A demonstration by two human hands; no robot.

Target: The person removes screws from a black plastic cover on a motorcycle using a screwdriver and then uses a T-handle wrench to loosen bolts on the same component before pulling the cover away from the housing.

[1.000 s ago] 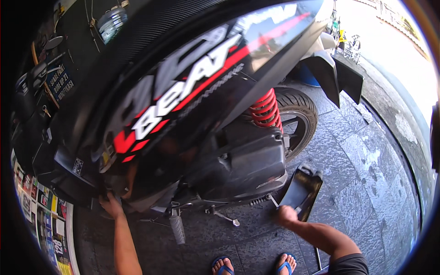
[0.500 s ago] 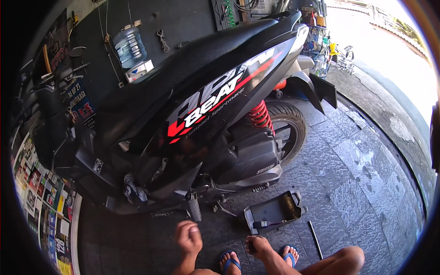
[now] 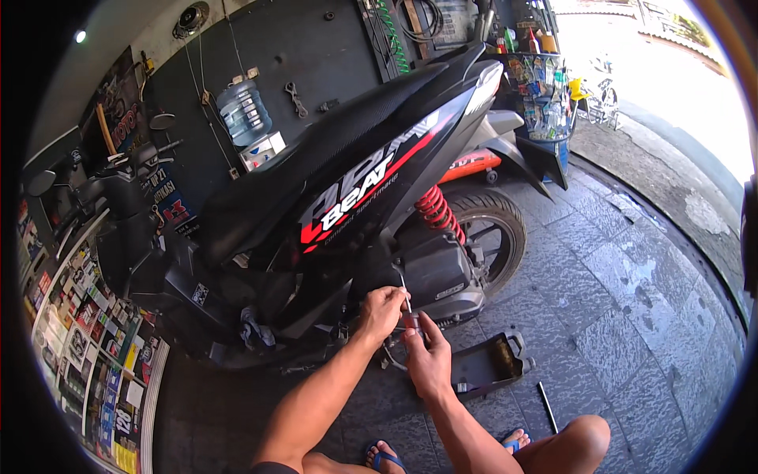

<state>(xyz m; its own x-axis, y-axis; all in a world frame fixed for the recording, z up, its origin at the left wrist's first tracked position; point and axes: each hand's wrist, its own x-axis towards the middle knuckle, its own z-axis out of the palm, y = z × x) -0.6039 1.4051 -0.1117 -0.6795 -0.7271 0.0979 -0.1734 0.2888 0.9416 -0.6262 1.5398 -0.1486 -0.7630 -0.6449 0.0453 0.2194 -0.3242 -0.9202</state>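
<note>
A black scooter (image 3: 260,166) with red and white side graphics stands across the view. My right hand (image 3: 429,362) is closed round the dark reddish handle of a screwdriver (image 3: 411,320), which points upward and away from me. With its fingertips my left hand (image 3: 380,312) pinches the thin metal shaft. The shaft's tip reaches the black plastic engine-side cover (image 3: 430,270) in front of the rear wheel; whether it sits in a screw I cannot tell.
A cut-open dark plastic can (image 3: 515,366) lies on the tiled floor beside my right forearm. To its right rests a metal bar (image 3: 547,407). A crumpled rag (image 3: 257,330) is tucked at the scooter's footboard. A glass display case (image 3: 87,347) stands at left.
Both hands have moved up and forward from low near my feet to the scooter's engine cover. My left hand has taken hold of the screwdriver shaft. The view has tilted up slightly.
</note>
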